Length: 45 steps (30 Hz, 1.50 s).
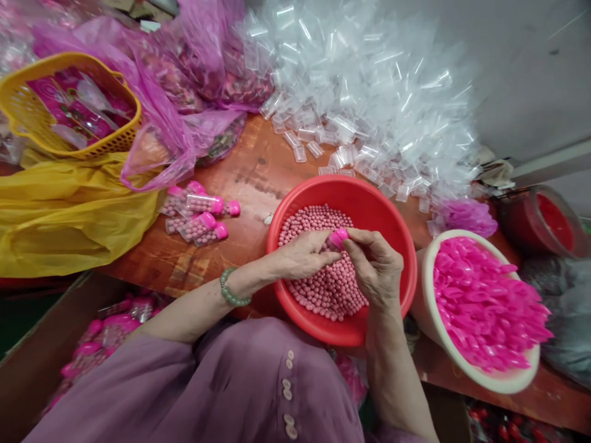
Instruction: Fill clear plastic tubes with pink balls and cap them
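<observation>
Over the red basin (398, 215), my left hand (300, 255) is closed around a small clear bottle, its body mostly hidden by my fingers. A bright pink cap (338, 237) is on the bottle's end, and the thumb and fingertips of my right hand (378, 266) pinch it. Below both hands, pink beads (323, 295) fill much of the basin. To the left on the table lies a small pile of bead-filled bottles (203, 203) with pink caps.
A heap of clear empty bottles (360, 80) spreads across the back of the table (252, 166). At right stands a cream bucket (489, 383) of pink plastic pieces (484, 301). A yellow basket (18, 101), purple bags (170, 141) and a yellow bag (69, 215) occupy the left.
</observation>
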Tool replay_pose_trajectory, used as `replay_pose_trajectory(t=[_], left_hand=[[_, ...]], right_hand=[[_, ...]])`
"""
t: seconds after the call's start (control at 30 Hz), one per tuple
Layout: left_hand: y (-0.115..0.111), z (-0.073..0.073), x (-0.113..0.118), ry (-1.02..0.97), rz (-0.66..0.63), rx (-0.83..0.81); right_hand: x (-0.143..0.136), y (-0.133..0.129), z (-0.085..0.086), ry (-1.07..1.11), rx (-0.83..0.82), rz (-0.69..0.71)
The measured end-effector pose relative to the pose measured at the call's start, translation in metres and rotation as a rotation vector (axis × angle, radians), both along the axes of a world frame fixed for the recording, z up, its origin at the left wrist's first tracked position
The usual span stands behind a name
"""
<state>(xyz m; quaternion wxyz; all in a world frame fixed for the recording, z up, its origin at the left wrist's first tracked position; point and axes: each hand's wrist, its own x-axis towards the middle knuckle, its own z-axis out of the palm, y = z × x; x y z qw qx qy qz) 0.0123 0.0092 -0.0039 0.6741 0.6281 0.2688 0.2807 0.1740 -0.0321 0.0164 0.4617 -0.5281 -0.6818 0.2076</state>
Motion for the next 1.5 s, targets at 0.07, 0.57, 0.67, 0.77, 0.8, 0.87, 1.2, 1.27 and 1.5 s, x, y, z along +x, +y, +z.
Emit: replay_pose_trajectory(t=[0.07, 0.57, 0.67, 0.77, 0.8, 0.87, 1.2, 1.27, 1.5], left_hand=[[0.001, -0.001, 0.001, -0.066, -0.032, -0.042], [0.002, 0.004, -0.005, -0.302, 0.026, -0.499], [0.001, 0.007, -0.003, -0.337, 0.007, -0.583], [0.0, 0.009, 0.002, -0.373, -0.021, -0.604], [0.0, 0.009, 0.003, -0.376, -0.034, -0.605], [0.0, 0.009, 0.004, -0.377, -0.069, -0.607], [-0.002, 0.005, 0.005, -0.389, -0.112, -0.576], [-0.003, 0.004, 0.007, -0.374, -0.054, -0.551], [-0.003, 0.003, 0.009, -0.283, -0.012, -0.418]], right_hand=[[-0.003, -0.002, -0.002, 0.006, 0.029, -0.019], [-0.007, 0.0, -0.01, -0.482, 0.287, 0.12], [-0.01, 0.002, -0.013, -0.589, 0.33, 0.042], [-0.013, 0.003, -0.014, -0.624, 0.394, -0.024], [-0.013, 0.003, -0.013, -0.63, 0.412, -0.03], [-0.011, 0.002, -0.012, -0.641, 0.436, -0.035], [-0.009, 0.0, -0.011, -0.576, 0.355, 0.017], [-0.009, 0.0, -0.011, -0.556, 0.323, 0.041], [-0.006, 0.0, -0.009, -0.654, 0.323, 0.037]])
